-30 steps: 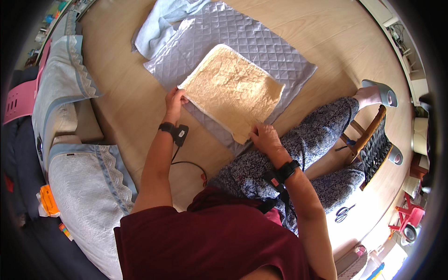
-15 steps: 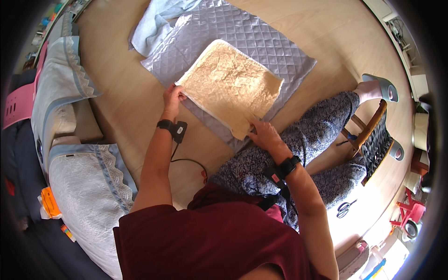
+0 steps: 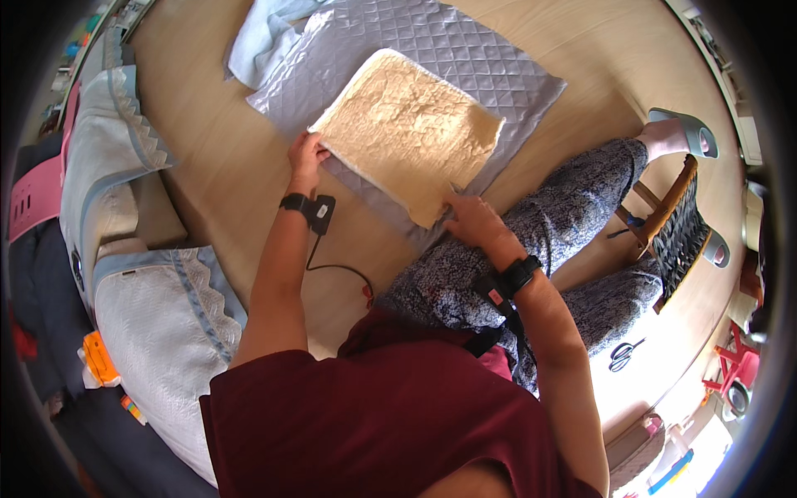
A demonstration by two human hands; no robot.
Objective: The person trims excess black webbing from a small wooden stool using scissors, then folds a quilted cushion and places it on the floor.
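Observation:
A yellow, crinkled cloth pad [image 3: 403,120] with white edging lies over a grey quilted mat [image 3: 490,50] on the floor. My left hand [image 3: 306,158] is closed on the pad's left corner, thumb and fingers pinching its edge. At the near right edge of the pad, my right hand [image 3: 476,220] has its fingers closed on the cloth. A small dark and pale spot shows at its fingertips, too small to make out. Below the right fingertips, one corner of the pad hangs down as a flap.
Light blue cloth [image 3: 266,50] lies bunched at the mat's far left. A low wooden stool [image 3: 677,224] with a woven seat stands by my slippered foot. Scissors [image 3: 624,355] rest on the floor at right. A sofa with a white lace-edged cover [image 3: 158,311] runs along the left.
The pad and both hands sit slightly higher in the view, as the whole scene has shifted a little. Each hand keeps its place on the pad's edge.

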